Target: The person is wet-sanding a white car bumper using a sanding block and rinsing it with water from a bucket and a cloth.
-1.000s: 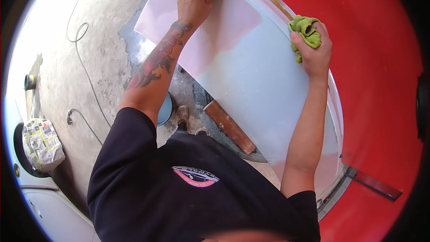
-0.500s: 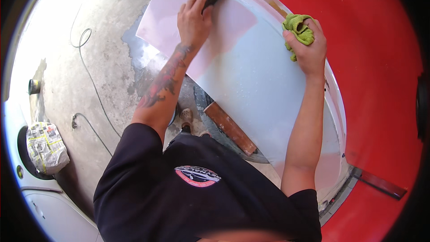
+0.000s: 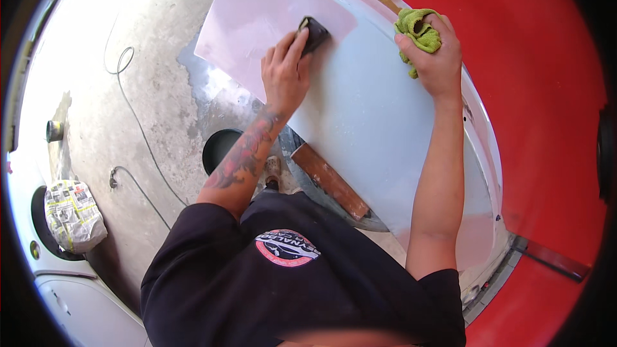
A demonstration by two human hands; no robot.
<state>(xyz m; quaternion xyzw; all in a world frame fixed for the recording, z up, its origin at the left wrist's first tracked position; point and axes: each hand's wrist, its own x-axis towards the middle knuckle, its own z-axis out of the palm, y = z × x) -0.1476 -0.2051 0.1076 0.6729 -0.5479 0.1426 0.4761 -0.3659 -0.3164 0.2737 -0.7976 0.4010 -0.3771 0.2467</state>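
A curved panel (image 3: pixel 379 122) in pale blue with pink patches spans the middle of the view. My left hand (image 3: pixel 286 67) grips a black block (image 3: pixel 315 37) pressed on the panel, near the boundary between pink and pale blue. My right hand (image 3: pixel 436 58) is closed around a crumpled green cloth (image 3: pixel 418 29) at the panel's curved right edge. A rusty brown board (image 3: pixel 331 180) lies below the panel's lower-left edge.
Red bodywork (image 3: pixel 540 90) fills the right side. Concrete floor (image 3: pixel 160 45) at left carries a thin hose (image 3: pixel 138 115). A dark bucket (image 3: pixel 218 148) is under my left forearm. A white car (image 3: pixel 71 302) has a paper-covered wheel (image 3: pixel 72 215); a small can (image 3: pixel 54 130) stands above it.
My left hand has moved down with the black block, from the panel's top edge toward its middle. My right hand and cloth have shifted slightly up and left in view. The dark bucket shows more.
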